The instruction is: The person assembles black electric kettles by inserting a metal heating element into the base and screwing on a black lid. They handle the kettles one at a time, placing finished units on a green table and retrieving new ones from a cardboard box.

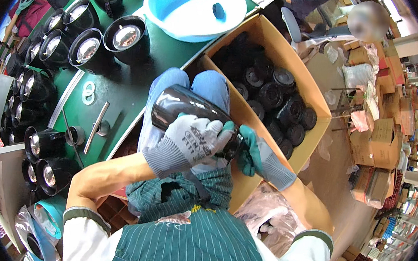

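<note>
A glossy black vacuum jug [186, 109] lies tilted across my lap, its wide end to the left. My left hand [190, 141], in a grey knit glove with green fingers, is closed round its narrower part. My right hand [257, 153], gloved the same way, closes on the jug's narrow right end, at a black round part [235, 143]. The fingers of both hands partly hide that end. Just beyond my right hand stands an open cardboard box [315, 128] with many black round caps [271, 95] in it.
On the green table [117, 89] at left stand several black jugs [88, 48] showing silvery insides. White rings [88, 92] and a metal-handled tool [98, 125] lie near them. A light-blue basin [195, 13] holds one dark cap. Clear plastic bags [274, 212] lie at my right; cartons stand beyond.
</note>
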`<act>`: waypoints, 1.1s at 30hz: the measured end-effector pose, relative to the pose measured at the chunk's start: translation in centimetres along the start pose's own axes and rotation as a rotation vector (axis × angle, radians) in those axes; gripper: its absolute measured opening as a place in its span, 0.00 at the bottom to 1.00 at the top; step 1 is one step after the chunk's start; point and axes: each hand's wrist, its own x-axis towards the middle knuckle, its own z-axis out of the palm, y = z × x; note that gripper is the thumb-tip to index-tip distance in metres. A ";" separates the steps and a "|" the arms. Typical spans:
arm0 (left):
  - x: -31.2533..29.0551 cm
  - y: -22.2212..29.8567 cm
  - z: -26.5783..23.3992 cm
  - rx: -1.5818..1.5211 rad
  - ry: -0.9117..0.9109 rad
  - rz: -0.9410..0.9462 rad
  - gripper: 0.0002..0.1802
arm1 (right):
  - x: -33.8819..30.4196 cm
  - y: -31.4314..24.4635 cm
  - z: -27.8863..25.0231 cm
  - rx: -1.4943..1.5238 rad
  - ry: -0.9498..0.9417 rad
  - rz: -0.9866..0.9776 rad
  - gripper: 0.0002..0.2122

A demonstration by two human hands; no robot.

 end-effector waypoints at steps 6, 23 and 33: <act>-1.5 2.0 3.1 0.087 0.298 0.150 0.15 | 0.2 3.7 2.6 0.653 -0.227 0.158 0.31; -2.4 -20.5 -16.5 0.123 1.279 -0.407 0.33 | 7.4 1.2 2.5 0.706 -0.931 -0.122 0.35; -0.1 -54.8 -24.1 -0.509 1.375 -0.580 0.15 | 8.6 -3.0 3.9 0.980 -0.655 0.360 0.31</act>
